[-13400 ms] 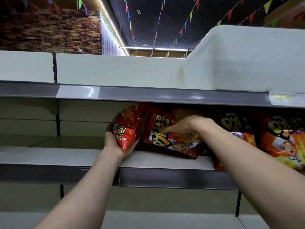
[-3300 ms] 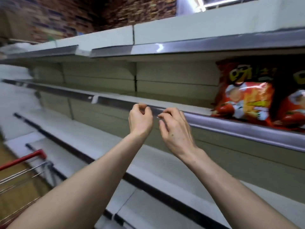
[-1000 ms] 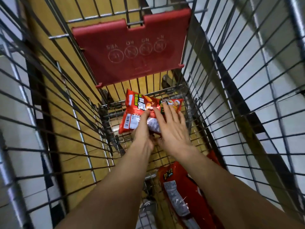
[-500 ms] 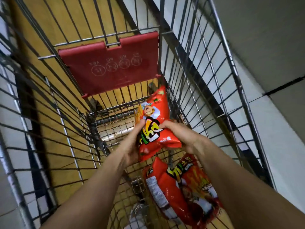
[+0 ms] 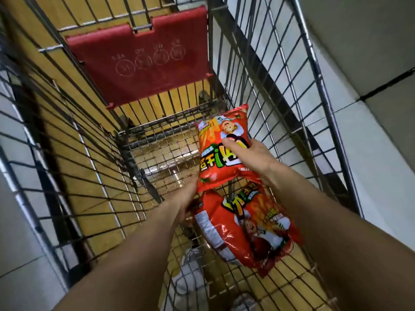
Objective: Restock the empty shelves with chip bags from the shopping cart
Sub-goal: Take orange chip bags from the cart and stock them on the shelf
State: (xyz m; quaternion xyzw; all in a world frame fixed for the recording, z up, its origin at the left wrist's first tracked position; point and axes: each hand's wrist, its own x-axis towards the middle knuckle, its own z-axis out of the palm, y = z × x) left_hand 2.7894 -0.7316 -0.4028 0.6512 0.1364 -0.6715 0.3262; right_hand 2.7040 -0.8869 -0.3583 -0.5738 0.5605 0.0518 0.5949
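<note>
The big wire shopping cart (image 5: 157,158) fills most of the view, and we look down into it. At its far end hangs a red flap (image 5: 143,61). Low in the cart, near the right wall, a second chip bag (image 5: 247,227) lies on the wire floor, red and shiny. Just above it, and a little over its top edge, is the chip bag (image 5: 222,149) being picked up. It is held up off the floor, standing on end and tilted a bit. The right hand (image 5: 249,158) grips it by the right side, with the thumb (image 5: 229,143) pressed on the front and the other fingers curled round the back. The left hand (image 5: 186,194) is at the bag's bottom left corner, but its fingers are hidden behind the bag, so I cannot tell if they hold it or just touch it. The bag looks puffy and full of air, so it is likely very light. The skin looks slick and crinkly, and the chips inside will break if squeezed hard. A soft hold on the sides or the flat sealed ends should be best.
</note>
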